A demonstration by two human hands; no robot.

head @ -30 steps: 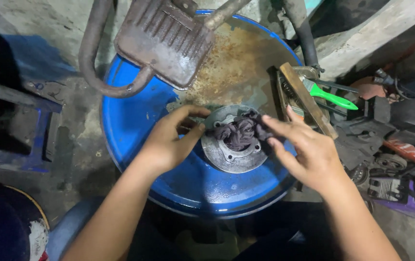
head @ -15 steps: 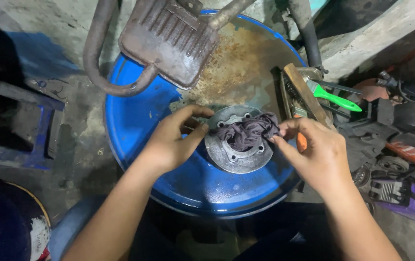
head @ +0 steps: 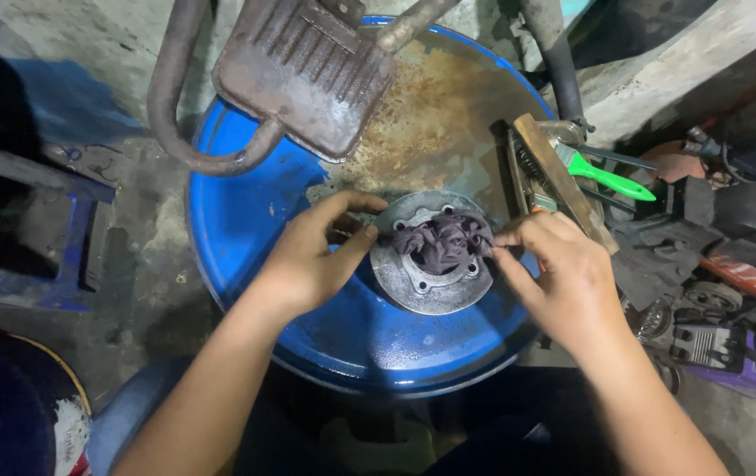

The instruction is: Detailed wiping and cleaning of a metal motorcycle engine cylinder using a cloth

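Gripping metal hub (head: 435, 282): left hand (head: 312, 260), right hand (head: 563, 278) on rag (head: 440, 240).

Your left hand (head: 312, 256) lies palm-down, fingers curled, thumb and forefinger spread apart. Your right hand (head: 563, 273) is palm-down, fingertips (head: 508, 240) pinched together. Both forearms angle inward.

Surface: your blue steel drum (head: 246, 238), lid up, rust patch across the far half.
Centre: round metal hub flange (head: 413, 282) lying flat, dark rag (head: 441, 240) stuffed in its middle.
Far side: rusty ribbed muffler (head: 307, 70) resting on the rim.
Right edge: wire brush (head: 554, 176), wooden-backed.
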